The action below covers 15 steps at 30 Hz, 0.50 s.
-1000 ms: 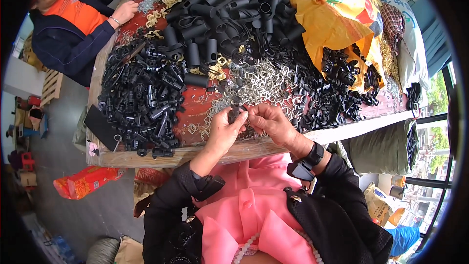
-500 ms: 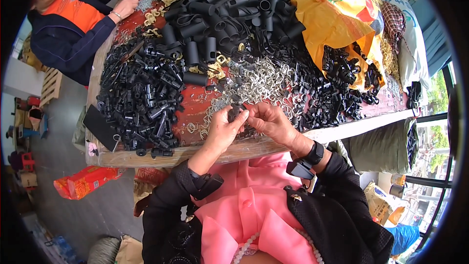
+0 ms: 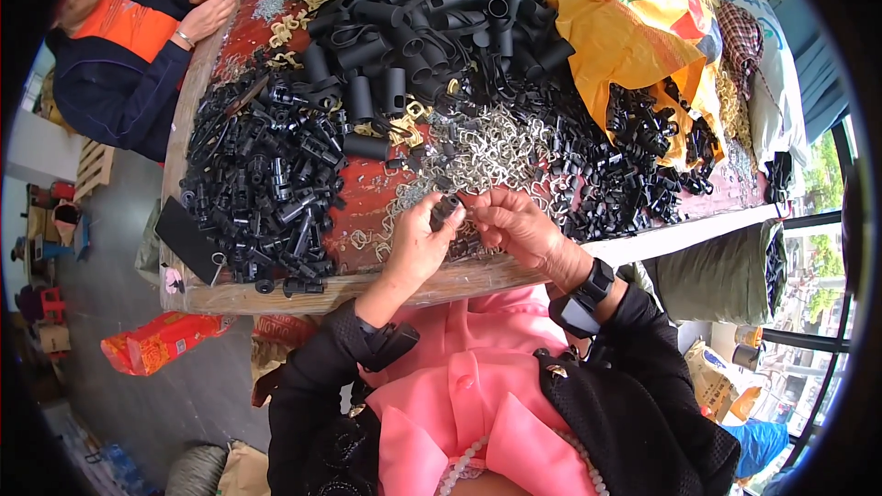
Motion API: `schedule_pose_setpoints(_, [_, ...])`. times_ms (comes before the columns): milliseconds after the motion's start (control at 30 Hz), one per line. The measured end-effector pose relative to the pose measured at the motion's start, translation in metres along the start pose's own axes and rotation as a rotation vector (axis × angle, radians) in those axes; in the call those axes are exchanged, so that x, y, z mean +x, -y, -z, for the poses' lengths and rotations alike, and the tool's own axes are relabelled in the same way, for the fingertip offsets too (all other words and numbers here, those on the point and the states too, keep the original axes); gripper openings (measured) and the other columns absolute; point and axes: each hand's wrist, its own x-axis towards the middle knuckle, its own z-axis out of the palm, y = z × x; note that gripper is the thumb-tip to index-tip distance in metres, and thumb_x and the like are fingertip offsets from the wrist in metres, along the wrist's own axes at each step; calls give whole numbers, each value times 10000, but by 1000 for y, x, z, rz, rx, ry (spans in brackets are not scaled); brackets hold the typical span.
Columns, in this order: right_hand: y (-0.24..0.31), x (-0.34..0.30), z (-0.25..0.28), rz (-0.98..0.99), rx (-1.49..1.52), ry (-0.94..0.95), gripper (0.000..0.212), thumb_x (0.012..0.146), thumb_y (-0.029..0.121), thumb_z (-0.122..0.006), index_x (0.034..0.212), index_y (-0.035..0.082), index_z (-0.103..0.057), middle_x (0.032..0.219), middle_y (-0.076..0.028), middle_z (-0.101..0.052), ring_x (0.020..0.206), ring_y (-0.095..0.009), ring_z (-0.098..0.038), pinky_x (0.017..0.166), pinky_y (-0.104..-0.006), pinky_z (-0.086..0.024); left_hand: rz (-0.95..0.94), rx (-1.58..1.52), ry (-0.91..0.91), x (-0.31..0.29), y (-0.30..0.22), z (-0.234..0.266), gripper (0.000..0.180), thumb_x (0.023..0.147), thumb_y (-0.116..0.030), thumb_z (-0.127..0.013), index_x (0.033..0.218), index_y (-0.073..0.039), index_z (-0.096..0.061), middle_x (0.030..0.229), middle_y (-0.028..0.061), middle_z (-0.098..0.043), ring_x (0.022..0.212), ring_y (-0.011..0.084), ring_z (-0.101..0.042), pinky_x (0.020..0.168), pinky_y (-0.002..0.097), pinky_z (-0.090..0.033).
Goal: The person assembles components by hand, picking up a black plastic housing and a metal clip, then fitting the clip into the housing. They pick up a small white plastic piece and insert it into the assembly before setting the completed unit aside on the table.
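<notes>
Close to the table's front edge, my left hand (image 3: 415,243) is closed around a small black plastic fitting (image 3: 446,211), its round end tilted up. My right hand (image 3: 524,231) sits just beside it, thumb and fingertips pinched together near the fitting. Whatever those fingertips grip is too small to make out. Beyond both hands spreads a heap of pale metal clips (image 3: 491,152). To the left lies a pile of black plastic fittings (image 3: 276,184), and on the right are smaller black parts (image 3: 625,193).
Black tubes (image 3: 404,32) are heaped at the back of the red table (image 3: 354,220). A yellow sack (image 3: 634,28) spills black parts at right. Across the left corner, a person (image 3: 129,46) works with both hands. A red packet (image 3: 165,342) lies below the table's left side.
The black fitting now shows more of its end above my left hand. My right hand has shifted slightly, its fingers more curled. The other person's hands have moved left, closer together.
</notes>
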Motion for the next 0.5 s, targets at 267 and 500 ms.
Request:
schedule_pose_setpoints(267, [8, -9, -6, 236, -631, -34, 105, 801, 125, -527, 774, 25, -509, 595, 14, -475, 525, -68, -437, 476, -206, -357, 337, -543, 167, -5, -21, 6, 137, 790, -122, -572, 879, -36, -512, 638, -18, -493, 506, 50, -440, 467, 185, -369])
schedule_pose_setpoints(500, [14, -26, -32, 382, -1068, -57, 97, 773, 84, -544, 801, 3, -498, 625, -62, -504, 559, -162, -508, 505, -273, -404, 177, -341, 114, -15, -23, 6, 118, 783, -151, -585, 778, -42, -539, 599, -29, -497, 478, 43, -439, 424, 180, -350])
